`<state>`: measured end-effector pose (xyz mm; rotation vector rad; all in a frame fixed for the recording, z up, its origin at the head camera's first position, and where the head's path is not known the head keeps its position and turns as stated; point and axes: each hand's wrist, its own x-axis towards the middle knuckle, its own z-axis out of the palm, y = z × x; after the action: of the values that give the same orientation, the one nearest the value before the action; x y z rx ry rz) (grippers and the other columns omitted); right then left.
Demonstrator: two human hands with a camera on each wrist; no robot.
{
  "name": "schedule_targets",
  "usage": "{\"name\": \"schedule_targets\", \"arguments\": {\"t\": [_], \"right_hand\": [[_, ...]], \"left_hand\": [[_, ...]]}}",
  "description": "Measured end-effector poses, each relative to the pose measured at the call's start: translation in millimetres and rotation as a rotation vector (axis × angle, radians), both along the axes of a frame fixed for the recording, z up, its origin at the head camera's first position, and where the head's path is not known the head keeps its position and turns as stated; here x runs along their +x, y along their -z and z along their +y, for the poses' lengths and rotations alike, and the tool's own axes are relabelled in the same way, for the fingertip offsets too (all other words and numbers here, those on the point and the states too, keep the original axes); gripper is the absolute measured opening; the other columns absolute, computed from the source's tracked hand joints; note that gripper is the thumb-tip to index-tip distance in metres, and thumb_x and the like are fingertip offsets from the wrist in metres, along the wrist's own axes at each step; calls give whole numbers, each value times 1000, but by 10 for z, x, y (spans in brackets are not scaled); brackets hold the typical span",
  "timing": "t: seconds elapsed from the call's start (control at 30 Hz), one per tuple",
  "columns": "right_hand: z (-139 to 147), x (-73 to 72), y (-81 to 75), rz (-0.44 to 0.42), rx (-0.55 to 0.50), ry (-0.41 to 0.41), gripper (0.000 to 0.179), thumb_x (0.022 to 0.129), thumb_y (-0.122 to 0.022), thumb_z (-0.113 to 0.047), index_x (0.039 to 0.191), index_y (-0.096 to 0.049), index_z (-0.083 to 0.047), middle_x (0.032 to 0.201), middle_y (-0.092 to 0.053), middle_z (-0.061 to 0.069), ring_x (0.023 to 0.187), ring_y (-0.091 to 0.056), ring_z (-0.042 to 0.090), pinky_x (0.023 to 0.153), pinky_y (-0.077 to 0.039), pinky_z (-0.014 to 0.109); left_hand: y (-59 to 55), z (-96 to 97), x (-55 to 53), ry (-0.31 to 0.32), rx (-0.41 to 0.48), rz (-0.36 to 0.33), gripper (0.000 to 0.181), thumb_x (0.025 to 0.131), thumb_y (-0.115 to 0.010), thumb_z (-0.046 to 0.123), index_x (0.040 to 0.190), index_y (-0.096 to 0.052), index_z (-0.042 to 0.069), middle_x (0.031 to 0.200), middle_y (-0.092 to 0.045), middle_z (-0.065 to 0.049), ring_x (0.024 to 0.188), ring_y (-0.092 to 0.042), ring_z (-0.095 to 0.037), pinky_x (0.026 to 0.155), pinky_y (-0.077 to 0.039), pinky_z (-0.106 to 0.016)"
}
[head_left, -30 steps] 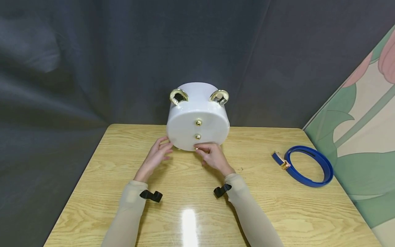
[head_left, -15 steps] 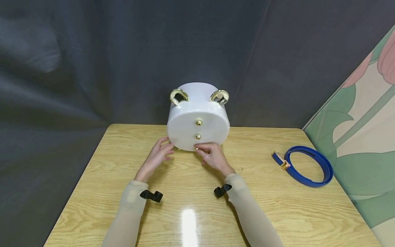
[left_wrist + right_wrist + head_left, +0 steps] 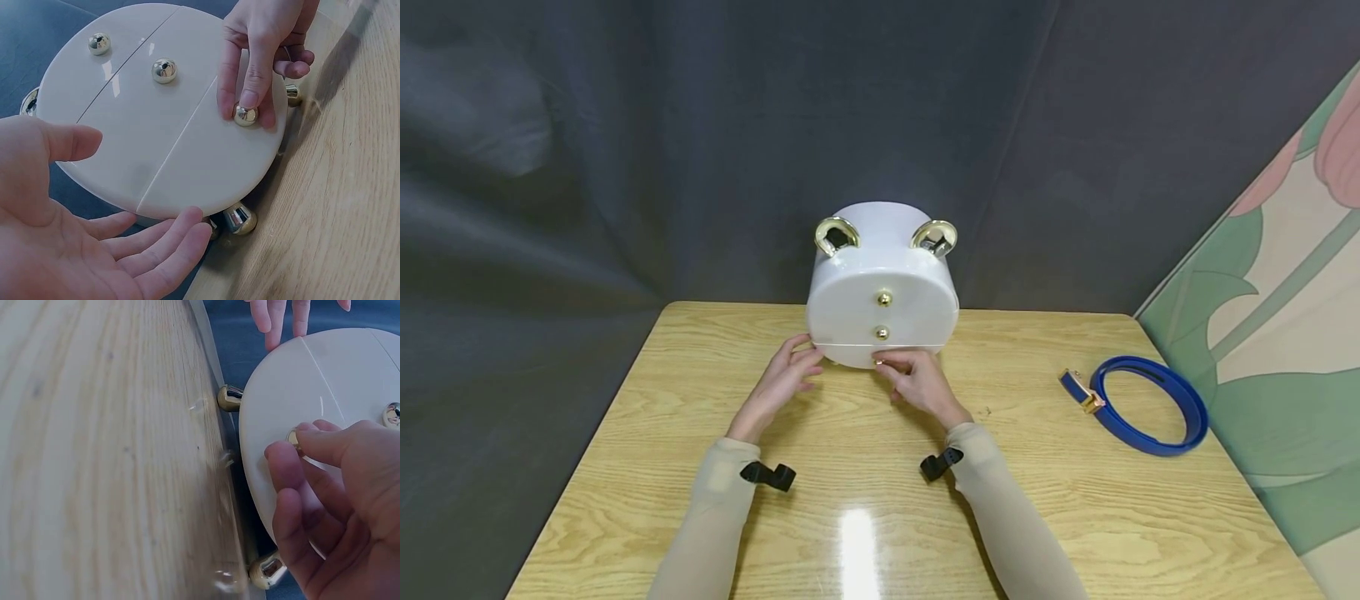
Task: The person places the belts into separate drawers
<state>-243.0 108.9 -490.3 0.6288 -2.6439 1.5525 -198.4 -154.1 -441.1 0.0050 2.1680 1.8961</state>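
Note:
A glossy white round drawer box (image 3: 850, 310) with gold ears (image 3: 934, 240) stands at the table's back edge. Its front has gold ball knobs, and thin seams divide it into drawers. My right hand (image 3: 919, 385) pinches the lowest knob (image 3: 245, 115) between thumb and fingers. At the box's lower left edge rests my left hand (image 3: 778, 383), fingers extended and spread; in the left wrist view the fingertips lie at the rim beside a gold foot (image 3: 240, 219). A pale line runs across the front above the lowest drawer (image 3: 200, 162).
A coiled blue belt (image 3: 1159, 447) with a gold buckle (image 3: 1092, 402) lies on the wooden table (image 3: 700, 350) at the right. Behind the box hangs a dark curtain (image 3: 737, 167), and a floral panel (image 3: 1285, 333) borders the right side.
A pale seam has appeared above the lowest drawer, which has come slightly forward under my right hand's pinch. Both hands have stayed nearly in place.

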Motion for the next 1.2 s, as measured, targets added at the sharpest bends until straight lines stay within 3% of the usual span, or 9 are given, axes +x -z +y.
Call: {"name": "schedule_targets", "arguments": {"t": [0.43, 0.7, 1.2], "right_hand": [[9, 41, -10, -19, 7, 5, 22, 101, -74, -12, 122, -81, -10, 108, -82, 14, 47, -65, 16, 49, -55, 24], [16, 83, -13, -11, -2, -3, 23, 101, -75, -11, 122, -81, -10, 111, -82, 14, 49, -67, 24, 51, -58, 26], [11, 153, -40, -24, 31, 10, 24, 101, -74, -13, 124, -81, -12, 115, -82, 11, 50, -68, 23, 52, -55, 24]], "left_hand": [[17, -1, -15, 4, 4, 11, 67, 114, -49, 33, 168, -20, 6, 167, -39, -28, 147, -48, -48, 119, -45, -61], [23, -9, -8, 0, -3, 9, 68, 113, -49, 34, 169, -20, 8, 167, -39, -26, 149, -46, -47, 120, -44, -61], [13, -12, 4, -1, -31, 10, 67, 113, -48, 37, 169, -22, 11, 164, -43, -24, 147, -49, -44, 119, -46, -60]]}}
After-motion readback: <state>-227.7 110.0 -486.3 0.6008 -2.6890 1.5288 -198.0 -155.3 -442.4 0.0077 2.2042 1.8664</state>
